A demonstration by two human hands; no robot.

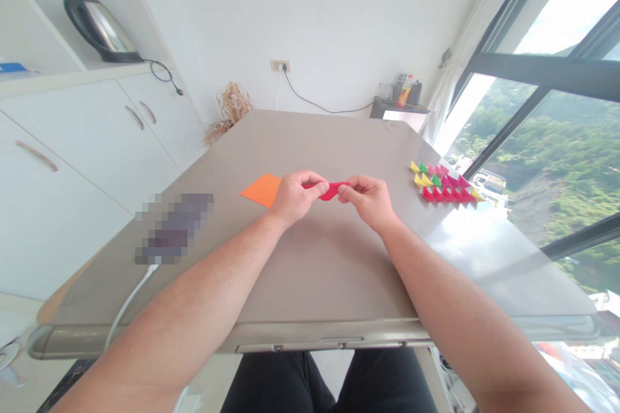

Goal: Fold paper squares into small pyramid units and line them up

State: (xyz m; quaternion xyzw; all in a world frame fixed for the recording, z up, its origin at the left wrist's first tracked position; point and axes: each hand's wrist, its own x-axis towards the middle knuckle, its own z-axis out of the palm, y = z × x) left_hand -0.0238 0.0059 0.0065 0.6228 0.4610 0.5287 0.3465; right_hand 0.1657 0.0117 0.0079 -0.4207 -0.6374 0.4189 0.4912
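Note:
A small folded piece of red paper [332,191] is stretched between my two hands, above the middle of the table. My left hand [299,196] pinches its left end between thumb and fingers. At the right end, my right hand [369,199] grips it in the same way. Just left of my left hand, a flat orange sheet of paper [261,190] lies on the table, partly hidden behind that hand. Over to the right stand rows of small folded paper pieces [445,194] in red, pink, yellow and green.
The grey table [320,277] fills the area before me. On its left lies a blurred-out dark object [177,229] with a white cable [128,303]. Beyond the far edge, a small cabinet [402,117] carries bottles. A window [542,116] runs along the right.

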